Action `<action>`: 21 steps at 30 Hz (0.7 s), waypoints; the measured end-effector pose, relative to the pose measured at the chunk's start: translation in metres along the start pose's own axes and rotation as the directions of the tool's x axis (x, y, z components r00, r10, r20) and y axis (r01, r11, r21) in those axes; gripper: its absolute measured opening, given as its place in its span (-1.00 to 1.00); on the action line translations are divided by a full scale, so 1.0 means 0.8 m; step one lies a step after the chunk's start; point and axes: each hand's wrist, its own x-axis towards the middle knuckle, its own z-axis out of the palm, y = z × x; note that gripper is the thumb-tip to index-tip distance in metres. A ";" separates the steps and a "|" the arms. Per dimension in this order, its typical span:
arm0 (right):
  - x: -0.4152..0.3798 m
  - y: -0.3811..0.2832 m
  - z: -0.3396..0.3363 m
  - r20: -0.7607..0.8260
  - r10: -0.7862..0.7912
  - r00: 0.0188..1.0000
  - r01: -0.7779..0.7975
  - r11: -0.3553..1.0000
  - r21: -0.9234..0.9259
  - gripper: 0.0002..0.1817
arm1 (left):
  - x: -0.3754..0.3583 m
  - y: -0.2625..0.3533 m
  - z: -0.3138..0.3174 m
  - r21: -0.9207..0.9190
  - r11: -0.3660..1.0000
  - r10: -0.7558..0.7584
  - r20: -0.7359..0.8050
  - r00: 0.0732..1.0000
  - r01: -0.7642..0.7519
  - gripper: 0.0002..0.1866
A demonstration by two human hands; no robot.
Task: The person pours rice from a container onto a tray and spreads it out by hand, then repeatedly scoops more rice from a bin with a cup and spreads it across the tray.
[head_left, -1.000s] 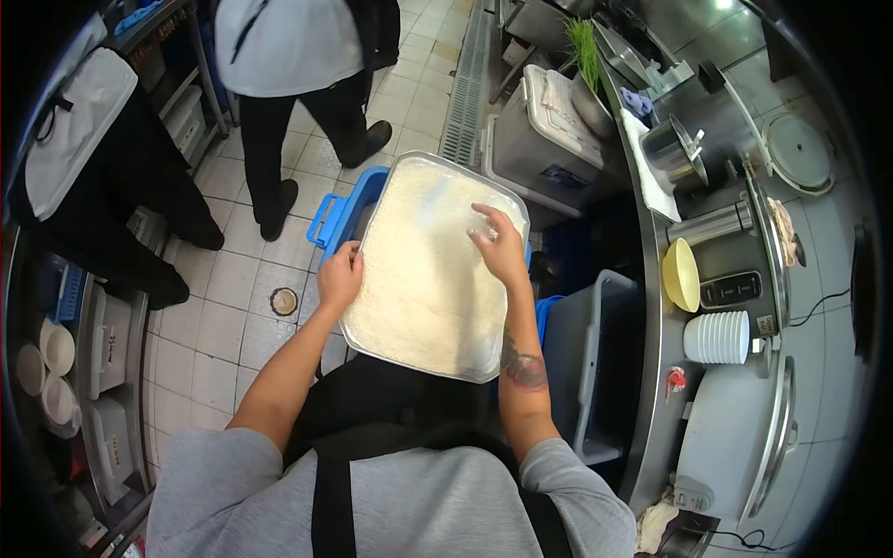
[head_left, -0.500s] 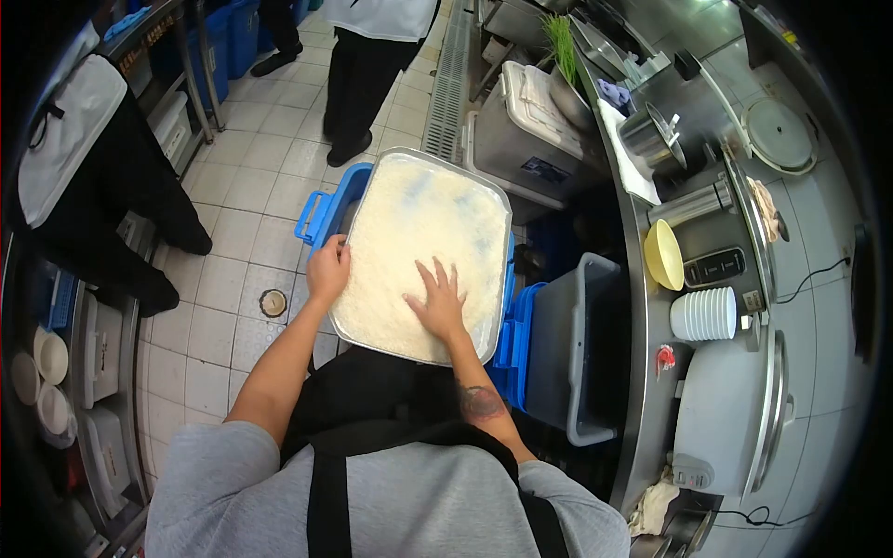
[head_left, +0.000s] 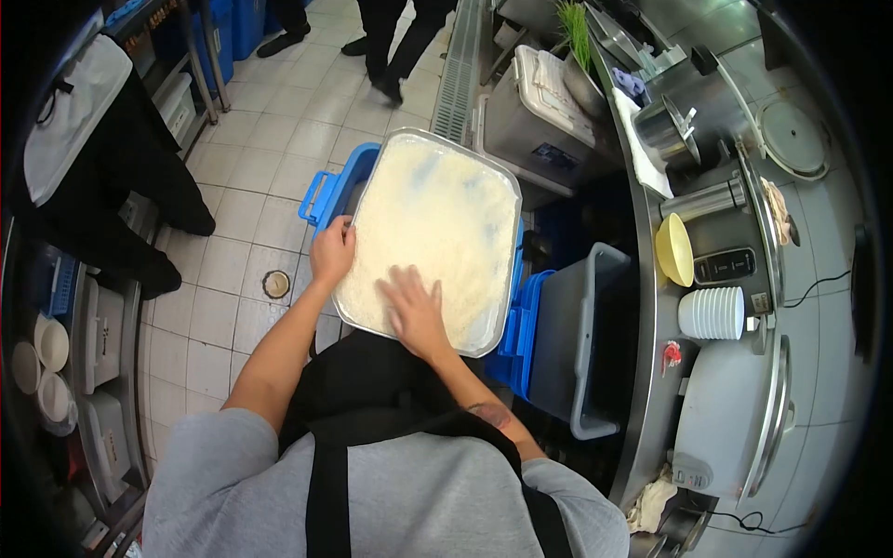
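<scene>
In front of me a square metal tray (head_left: 487, 337) rests over a blue bin (head_left: 359, 169), filled with a layer of pale, crumb-like powder (head_left: 437, 219). Thin patches near its far and right sides let the metal show through. My left hand (head_left: 332, 253) is curled on the tray's left rim, thumb on the inner side. Fingers spread, my right hand (head_left: 414, 312) lies flat over the powder near the close edge, slightly smeared by motion.
To the right, a steel counter (head_left: 651, 372) carries a yellow bowl (head_left: 674, 249), stacked white bowls (head_left: 712, 312) and pots. A grey tub (head_left: 558, 349) stands below it. One person (head_left: 112, 177) stands at left; another's legs (head_left: 395, 46) are ahead on the tiled floor.
My right hand has swept left and toward me across the powder. My left hand keeps its place on the rim. The person ahead has stepped farther away.
</scene>
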 end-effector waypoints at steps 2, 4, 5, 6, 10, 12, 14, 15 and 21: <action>0.008 0.000 0.005 0.059 -0.203 0.977 0.208 0.972 -0.110 -0.37 | 0.001 -0.001 -0.001 -0.023 1.000 0.007 -0.005 1.000 -0.007 -0.77; 0.034 0.020 0.005 0.058 -0.207 0.977 0.211 0.973 -0.093 -0.49 | 0.001 -0.002 -0.001 -0.008 1.000 0.008 -0.009 1.000 -0.008 -0.77; 0.051 0.036 0.008 0.098 -0.204 0.974 0.219 0.958 -0.185 -0.55 | 0.001 -0.001 -0.002 -0.004 1.000 0.009 -0.008 1.000 -0.009 -0.77; 0.069 0.051 0.010 0.137 -0.198 0.971 0.229 0.933 -0.277 -0.62 | 0.001 0.000 -0.002 -0.001 1.000 0.011 -0.008 1.000 -0.011 -0.77; 0.135 0.102 0.012 -0.044 -0.027 0.999 0.014 0.964 -0.266 -0.67 | 0.001 0.000 -0.001 -0.003 1.000 -0.001 -0.001 1.000 0.001 -0.77; 0.147 0.112 0.003 -0.127 0.070 0.989 -0.095 0.974 -0.204 -0.65 | 0.001 0.001 -0.002 -0.015 1.000 0.007 -0.011 1.000 -0.007 -0.77; 0.148 0.116 0.005 -0.204 0.176 0.963 -0.206 0.969 -0.138 -0.63 | 0.000 0.002 -0.003 -0.009 1.000 0.001 -0.013 1.000 -0.001 -0.77; 0.142 0.116 0.009 -0.229 0.218 0.949 -0.247 0.963 -0.107 -0.61 | 0.000 0.003 -0.003 -0.006 1.000 -0.005 -0.010 1.000 0.004 -0.77; 0.066 0.102 0.009 -0.147 0.098 0.984 -0.085 0.992 0.091 -0.55 | 0.001 0.000 0.000 0.017 1.000 -0.011 -0.007 1.000 0.011 -0.75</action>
